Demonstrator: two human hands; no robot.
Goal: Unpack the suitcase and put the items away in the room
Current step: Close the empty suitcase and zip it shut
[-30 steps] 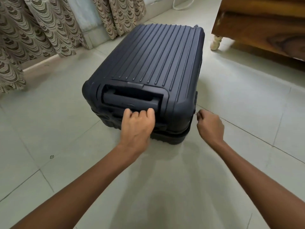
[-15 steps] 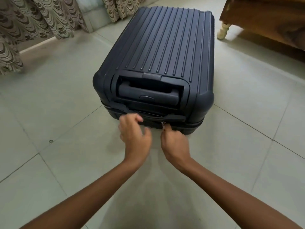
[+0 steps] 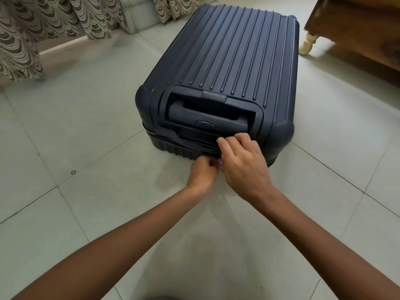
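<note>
A dark navy ribbed hard-shell suitcase (image 3: 229, 61) lies flat and closed on the tiled floor, its recessed handle end facing me. Both hands meet at the zip seam on that near end. My left hand (image 3: 202, 173) has its fingers curled and pinches something small at the seam, seemingly a zip pull, mostly hidden. My right hand (image 3: 242, 163) lies over the seam just to the right, fingers curled onto the suitcase's edge beside the left hand's fingertips. What the right fingers hold is hidden.
Patterned curtains (image 3: 32, 35) hang along the wall at the far left and back. A wooden piece of furniture (image 3: 357, 29) with a pale turned leg (image 3: 308, 43) stands at the far right, close to the suitcase. Pale floor tiles (image 3: 86, 126) surround the case.
My left hand left the top handle and dropped to the zip seam. My right hand came in from the right side and now sits beside it. The view moved closer.
</note>
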